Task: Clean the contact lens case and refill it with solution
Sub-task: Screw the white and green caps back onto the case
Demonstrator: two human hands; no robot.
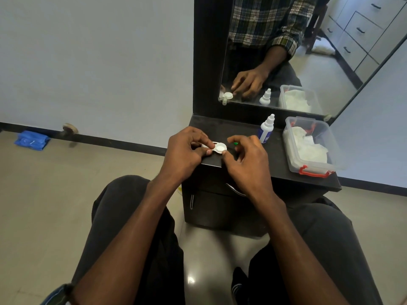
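The left hand (187, 148) pinches the white lens case (217, 148) near the tabletop's (242, 128) front left corner. The right hand (246, 159) pinches its edge too.

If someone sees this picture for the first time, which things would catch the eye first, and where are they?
First the two hands in the middle: the left hand pinches a white contact lens case over the black dresser top, and the right hand touches its front edge. Right of them stands a white solution bottle, then a clear plastic box with a red latch. Behind, the mirror reflects it all.
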